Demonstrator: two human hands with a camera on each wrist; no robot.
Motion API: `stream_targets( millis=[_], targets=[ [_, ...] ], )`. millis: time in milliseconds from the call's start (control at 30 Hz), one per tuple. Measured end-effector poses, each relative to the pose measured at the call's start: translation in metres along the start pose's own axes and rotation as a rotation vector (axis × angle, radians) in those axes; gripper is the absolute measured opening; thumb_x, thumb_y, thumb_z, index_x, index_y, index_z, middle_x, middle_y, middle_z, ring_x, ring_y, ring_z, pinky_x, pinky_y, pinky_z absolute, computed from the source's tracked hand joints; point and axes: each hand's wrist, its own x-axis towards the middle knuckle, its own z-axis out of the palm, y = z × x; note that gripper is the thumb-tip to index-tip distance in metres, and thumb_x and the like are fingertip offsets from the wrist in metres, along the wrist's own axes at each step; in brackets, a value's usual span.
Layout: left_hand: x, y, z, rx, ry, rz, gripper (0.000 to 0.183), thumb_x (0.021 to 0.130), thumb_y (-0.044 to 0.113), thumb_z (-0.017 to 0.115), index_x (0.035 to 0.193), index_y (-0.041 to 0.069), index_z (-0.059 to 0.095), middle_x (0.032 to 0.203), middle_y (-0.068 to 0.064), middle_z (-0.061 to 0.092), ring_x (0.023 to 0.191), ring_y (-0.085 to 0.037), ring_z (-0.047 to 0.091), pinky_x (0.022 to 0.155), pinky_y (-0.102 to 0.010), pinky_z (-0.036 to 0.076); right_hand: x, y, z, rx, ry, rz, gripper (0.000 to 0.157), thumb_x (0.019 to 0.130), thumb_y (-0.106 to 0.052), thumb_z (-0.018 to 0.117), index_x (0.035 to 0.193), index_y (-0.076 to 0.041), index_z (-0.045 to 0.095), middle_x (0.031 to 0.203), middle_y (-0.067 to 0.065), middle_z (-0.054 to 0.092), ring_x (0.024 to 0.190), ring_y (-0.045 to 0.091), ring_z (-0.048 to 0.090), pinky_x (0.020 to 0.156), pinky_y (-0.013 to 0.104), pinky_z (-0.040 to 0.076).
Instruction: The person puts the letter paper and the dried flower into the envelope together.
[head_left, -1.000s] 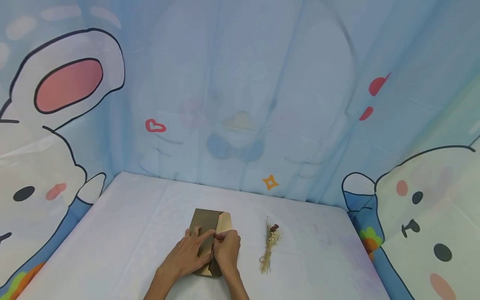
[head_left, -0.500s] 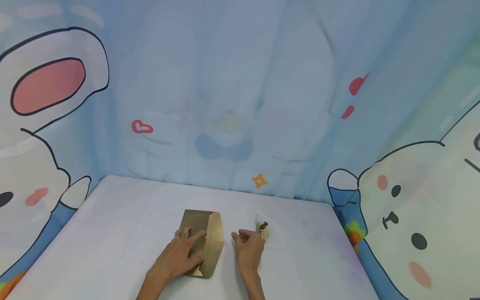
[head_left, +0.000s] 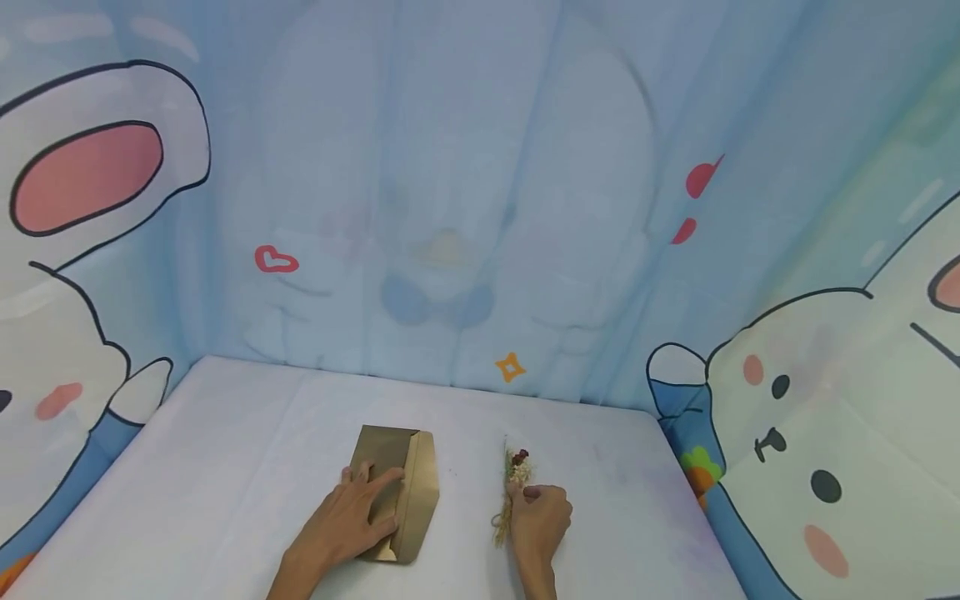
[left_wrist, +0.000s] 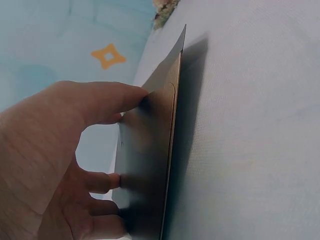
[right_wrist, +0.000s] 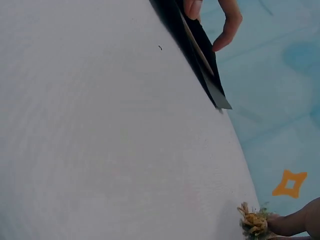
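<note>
A gold-brown envelope (head_left: 418,500) lies on the white-covered table, its flap unfolded toward the right. My left hand (head_left: 337,517) rests on it with the fingers spread; in the left wrist view the fingertips (left_wrist: 137,96) press on its dark face, and the flap edge lifts off the cloth. To the right lies a small bunch of dried flowers (head_left: 520,468) with a dark red bloom and tied straw-coloured stems. My right hand (head_left: 540,518), fingers curled, pinches the bunch at its middle. In the right wrist view a fingertip (right_wrist: 280,224) meets the flowers.
The white table cloth (head_left: 615,500) spreads around both things. Behind the table's far edge hangs a pale blue curtain (head_left: 330,167) with printed cartoon animals. A tiny dark speck (right_wrist: 160,47) shows on the cloth.
My right hand has let go of the envelope flap and moved right to the dried flowers. The flap now lies spread out. My left hand stays on the envelope; the head view has shifted slightly.
</note>
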Motion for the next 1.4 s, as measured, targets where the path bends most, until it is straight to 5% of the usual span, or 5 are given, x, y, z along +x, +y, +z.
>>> stream_targets(
  millis=[1067, 1400],
  targets=[
    [-0.001, -0.002, 0.001, 0.020, 0.022, 0.010, 0.063, 0.096, 0.028, 0.080, 0.155, 0.023, 0.058, 0.157, -0.049, 0.045, 0.143, -0.077, 0.039, 0.118, -0.079, 0.041, 0.002, -0.008, 0.008, -0.011, 0.011, 0.006, 0.004, 0.085, 0.006, 0.082, 0.082, 0.009, 0.081, 0.069, 0.021, 0.076, 0.059, 0.030, 0.070, 0.062, 0.048, 0.059],
    [0.000, 0.000, -0.001, 0.013, 0.010, 0.004, 0.064, 0.096, 0.029, 0.081, 0.156, 0.023, 0.057, 0.158, -0.049, 0.043, 0.140, -0.081, 0.037, 0.118, -0.079, 0.040, 0.001, -0.018, 0.013, 0.048, 0.001, -0.034, 0.006, 0.085, 0.005, 0.084, 0.084, 0.010, 0.081, 0.071, 0.021, 0.076, 0.056, 0.023, 0.067, 0.053, 0.031, 0.052]
  ],
)
